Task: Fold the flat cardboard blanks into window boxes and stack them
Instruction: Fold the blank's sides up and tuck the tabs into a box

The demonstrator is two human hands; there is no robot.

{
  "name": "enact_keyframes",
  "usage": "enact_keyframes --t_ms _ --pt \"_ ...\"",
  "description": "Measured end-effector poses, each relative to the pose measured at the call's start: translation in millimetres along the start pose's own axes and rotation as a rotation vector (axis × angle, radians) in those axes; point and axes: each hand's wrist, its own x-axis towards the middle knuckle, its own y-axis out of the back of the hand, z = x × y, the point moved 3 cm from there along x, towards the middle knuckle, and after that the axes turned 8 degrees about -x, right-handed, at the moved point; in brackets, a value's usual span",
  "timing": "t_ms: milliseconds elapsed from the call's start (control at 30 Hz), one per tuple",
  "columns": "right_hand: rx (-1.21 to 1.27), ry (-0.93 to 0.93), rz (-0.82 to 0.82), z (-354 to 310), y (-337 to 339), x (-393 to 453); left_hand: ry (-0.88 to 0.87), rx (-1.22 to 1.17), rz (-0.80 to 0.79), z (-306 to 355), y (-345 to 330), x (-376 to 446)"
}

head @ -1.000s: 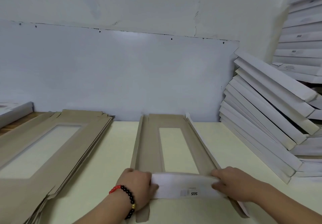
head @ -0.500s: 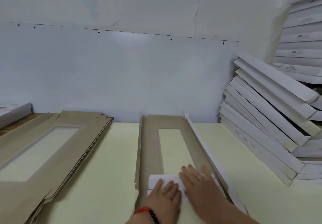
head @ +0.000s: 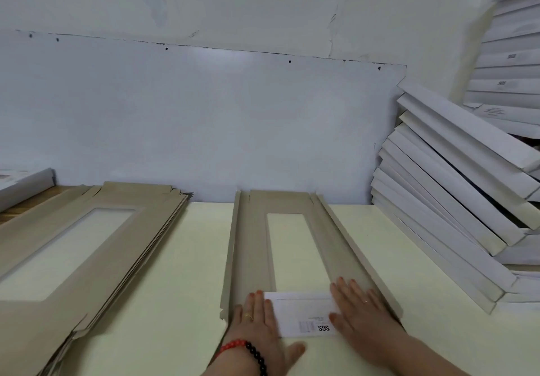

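- On the pale table (head: 380,258), straight ahead, a brown cardboard blank (head: 251,247) with a long window cut-out lies flat, its two long side strips turned up a little.
- At the blank's near end a white flap (head: 301,311) printed "SGS" is folded down over the brown face.
- Left hand (head: 260,326) lies flat on the flap's left end, fingers (head: 257,302) straight and close together, pressing down; a ring shows on one finger, and a red and black bead bracelet (head: 245,349) sits at the wrist.
- Right hand (head: 362,314) lies flat on the flap's right end, fingers straight and slightly spread.
- Left of it, apart, rests a stack of flat blanks (head: 87,247).
- Against the wall at right leans a pile of folded white boxes (head: 455,188).
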Motion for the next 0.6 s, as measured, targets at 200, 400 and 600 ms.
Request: enact_keyframes --t_ms 200,400,600 --pt "0.149 -0.271 -0.032 24.8 -11.5 2.9 0.106 -0.148 0.101 -2.7 10.7 3.7" --pt "0.446 -0.364 0.067 36.2 2.8 -2.1 0.075 -0.352 0.231 -12.6 26.9 6.6" --pt "0.714 -0.393 -0.021 29.5 9.4 -0.3 0.132 -0.493 0.18 -16.0 41.9 10.0"
